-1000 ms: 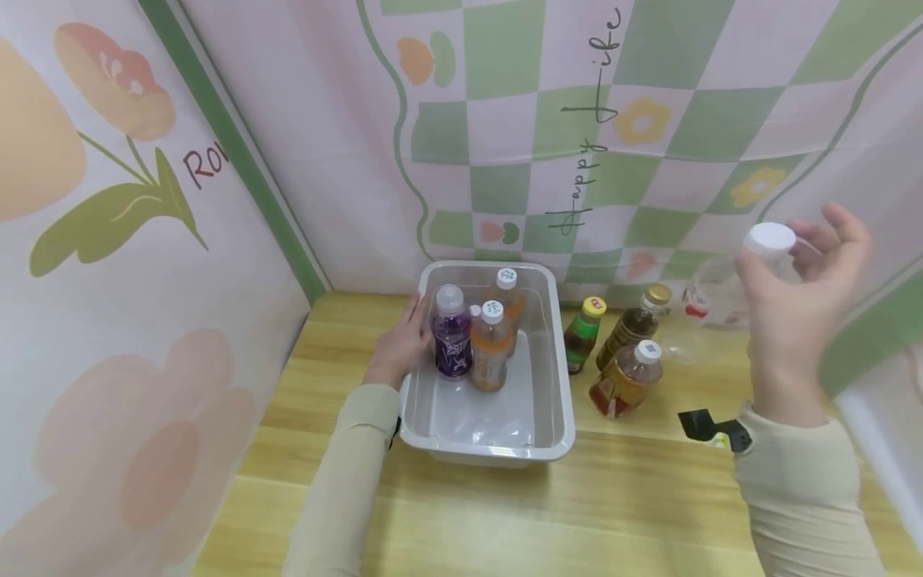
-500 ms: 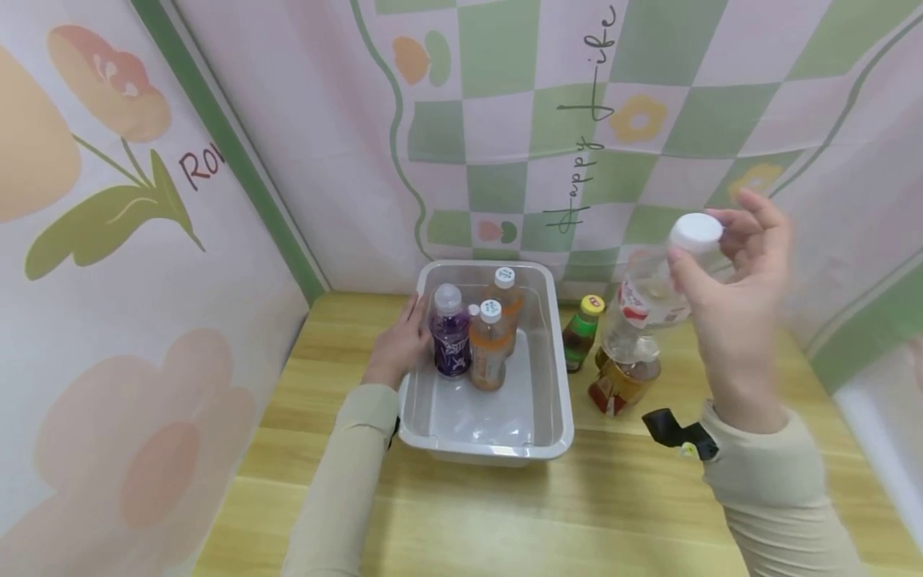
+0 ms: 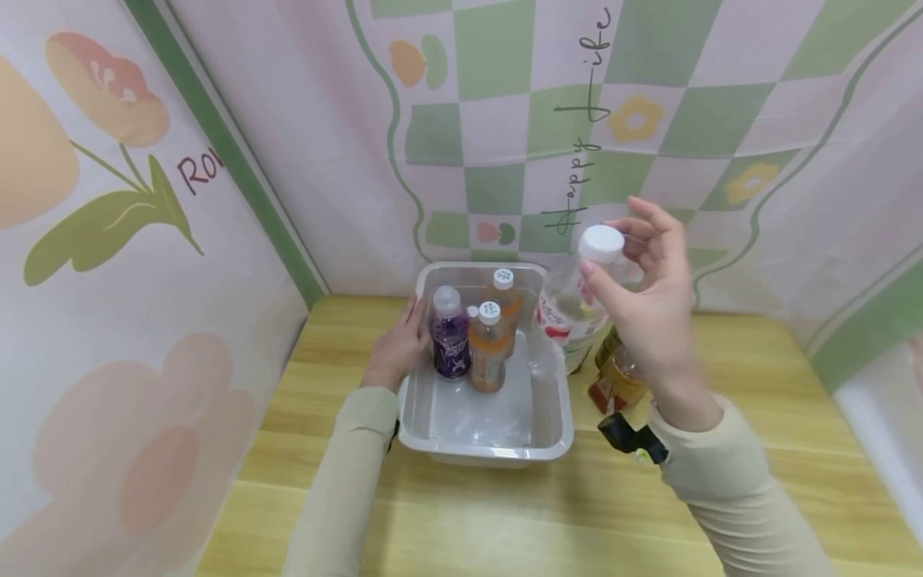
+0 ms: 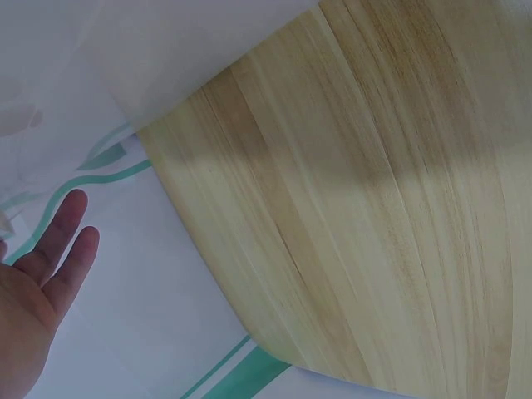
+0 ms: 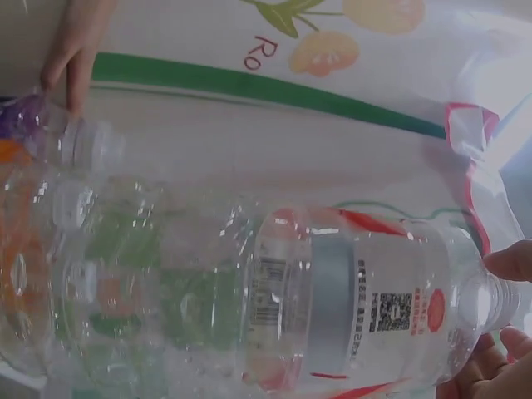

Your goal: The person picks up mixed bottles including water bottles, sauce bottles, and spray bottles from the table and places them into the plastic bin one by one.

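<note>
My right hand pinches a large clear plastic bottle near its white cap. The bottle hangs tilted, its lower end over the right part of a grey tub. In the right wrist view the clear bottle shows a red and white label with a QR code. My left hand rests against the tub's left side, and its visible fingers look straight in the left wrist view. Inside the tub stand a purple bottle and two orange-labelled bottles, one in front, one behind.
Right of the tub, an amber bottle stands on the wooden table, with a dark bottle partly hidden behind it. Another bottle there is mostly covered by the clear one. Patterned cloth hangs behind and at the left.
My right hand has carried the clear bottle leftward, from the far right past the standing bottles to over the tub's right side. The left hand has stayed at the tub.
</note>
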`<state>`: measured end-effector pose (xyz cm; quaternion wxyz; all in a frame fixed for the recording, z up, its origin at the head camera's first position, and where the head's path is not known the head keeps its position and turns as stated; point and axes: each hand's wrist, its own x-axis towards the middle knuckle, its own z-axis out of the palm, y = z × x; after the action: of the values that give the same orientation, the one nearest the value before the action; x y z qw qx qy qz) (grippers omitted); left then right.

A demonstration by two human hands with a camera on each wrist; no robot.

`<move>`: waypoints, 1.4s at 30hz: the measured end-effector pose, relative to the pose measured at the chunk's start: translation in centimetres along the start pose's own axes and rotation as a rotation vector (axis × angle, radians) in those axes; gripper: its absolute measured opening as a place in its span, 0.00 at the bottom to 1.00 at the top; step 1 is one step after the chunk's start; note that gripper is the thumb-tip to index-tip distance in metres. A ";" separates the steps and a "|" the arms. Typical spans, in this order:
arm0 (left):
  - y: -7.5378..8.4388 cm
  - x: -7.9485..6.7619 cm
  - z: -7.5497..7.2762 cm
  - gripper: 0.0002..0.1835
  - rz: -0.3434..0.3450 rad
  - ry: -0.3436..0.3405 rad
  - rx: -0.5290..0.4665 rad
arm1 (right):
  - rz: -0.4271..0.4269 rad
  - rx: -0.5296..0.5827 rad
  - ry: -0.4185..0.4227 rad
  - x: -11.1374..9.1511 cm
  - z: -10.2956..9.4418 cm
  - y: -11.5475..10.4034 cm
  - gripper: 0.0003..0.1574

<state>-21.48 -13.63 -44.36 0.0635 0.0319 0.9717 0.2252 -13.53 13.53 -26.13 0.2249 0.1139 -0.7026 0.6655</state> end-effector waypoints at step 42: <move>0.0 -0.1 -0.2 0.33 -0.003 0.011 -0.020 | 0.465 -0.123 -0.589 -1.0 9.2 7.8 0.47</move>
<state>-21.45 -13.68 -44.15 0.0590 0.0286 0.9698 0.2349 -17.72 5.02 -33.65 -0.1372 0.1241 -0.7828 0.5941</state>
